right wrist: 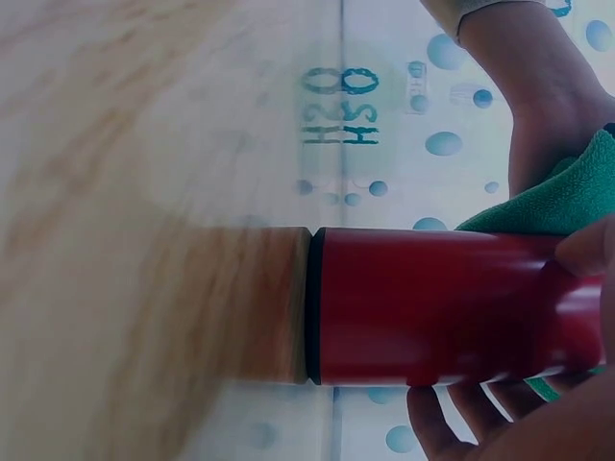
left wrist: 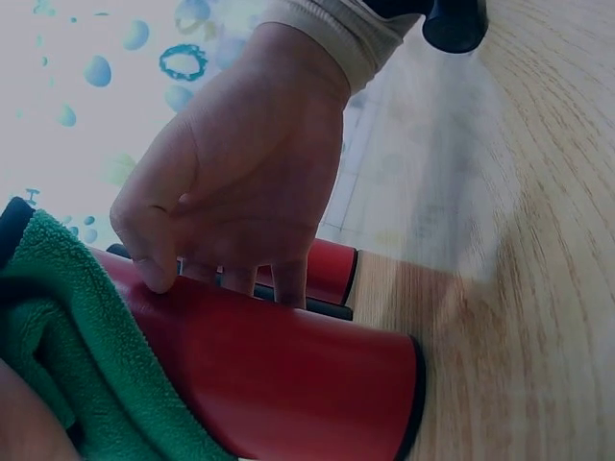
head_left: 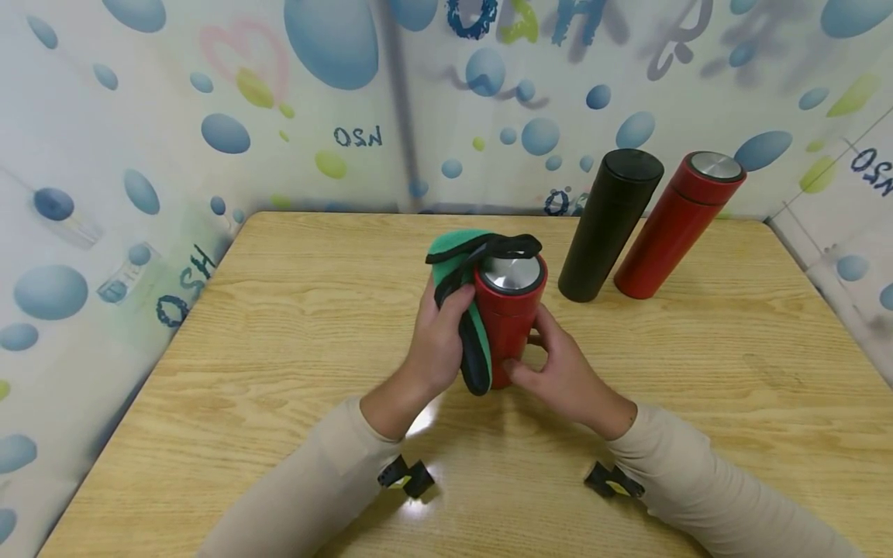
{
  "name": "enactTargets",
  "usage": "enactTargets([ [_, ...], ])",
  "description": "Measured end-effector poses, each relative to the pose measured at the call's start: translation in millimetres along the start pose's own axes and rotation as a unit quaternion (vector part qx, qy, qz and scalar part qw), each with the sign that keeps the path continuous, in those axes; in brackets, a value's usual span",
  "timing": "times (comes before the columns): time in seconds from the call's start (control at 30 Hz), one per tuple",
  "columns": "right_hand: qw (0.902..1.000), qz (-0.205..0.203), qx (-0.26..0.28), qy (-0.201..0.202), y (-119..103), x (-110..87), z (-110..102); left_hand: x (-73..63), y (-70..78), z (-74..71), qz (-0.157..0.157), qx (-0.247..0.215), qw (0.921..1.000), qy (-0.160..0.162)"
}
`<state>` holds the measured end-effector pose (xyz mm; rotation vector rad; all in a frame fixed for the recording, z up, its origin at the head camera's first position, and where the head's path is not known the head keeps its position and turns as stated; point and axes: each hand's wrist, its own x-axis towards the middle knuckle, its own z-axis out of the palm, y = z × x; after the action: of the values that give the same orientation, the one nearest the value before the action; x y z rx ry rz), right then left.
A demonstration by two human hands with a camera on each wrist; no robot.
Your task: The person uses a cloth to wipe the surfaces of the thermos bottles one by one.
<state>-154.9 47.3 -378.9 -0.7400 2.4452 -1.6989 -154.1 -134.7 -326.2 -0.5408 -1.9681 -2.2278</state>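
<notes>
A red vacuum flask (head_left: 512, 325) with a silver-topped lid stands upright between the two hands, its black-ringed base (right wrist: 314, 307) right at the tabletop. My left hand (head_left: 438, 341) grips a green plush cloth (left wrist: 86, 336) with black edging and holds it against the flask's left side. Part of the folded cloth laps over the lid's rim. On the other side, my right hand (head_left: 565, 372) holds the lower body of the flask, thumb in front and fingers spread round the back. The left fingers are hidden behind the cloth.
Behind and to the right stand a black flask (head_left: 608, 232) and a second red flask (head_left: 677, 232), close together. The wooden table (head_left: 314, 310) ends at a wall (head_left: 432, 116) printed with blue drops. Small black cameras sit at both wrists.
</notes>
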Motion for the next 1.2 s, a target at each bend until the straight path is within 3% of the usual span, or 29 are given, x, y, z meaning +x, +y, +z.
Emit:
enactTargets([
  [1.2,1.0,0.006,-0.001,0.006,0.6,-0.1,3.0,-0.4,-1.0,-0.7,-0.004,0.019,0.9998,0.0],
])
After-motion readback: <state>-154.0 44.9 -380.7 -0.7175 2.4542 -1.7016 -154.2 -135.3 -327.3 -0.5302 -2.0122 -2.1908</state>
